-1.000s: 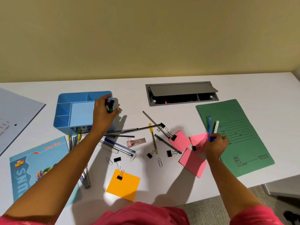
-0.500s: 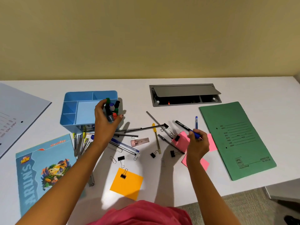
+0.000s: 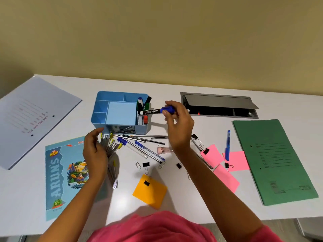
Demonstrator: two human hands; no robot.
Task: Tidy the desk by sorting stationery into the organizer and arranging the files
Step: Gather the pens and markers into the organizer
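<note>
- The green file lies far to the right of the organizer, as it did before; I judge the files are not yet arranged.
- The organizer now has several markers standing in its right compartment. Half a second ago the left hand was still placing them there, so this part of the sorting is done.
- The left hand has come down from the organizer to the bundle of pens just in front of it. Its fingers are curved beside the bundle; I cannot tell if they already grip it.
- The right hand has moved from the pink notes to just right of the organizer.
- The blue-capped marker is pinched at its cap by the right fingertips. It lies level in the air and its tail reaches the marker compartment, so I think it goes in next.
- A blue pen rests well to the right of the organizer, and binder clips in front of it; they are still unsorted.
</note>
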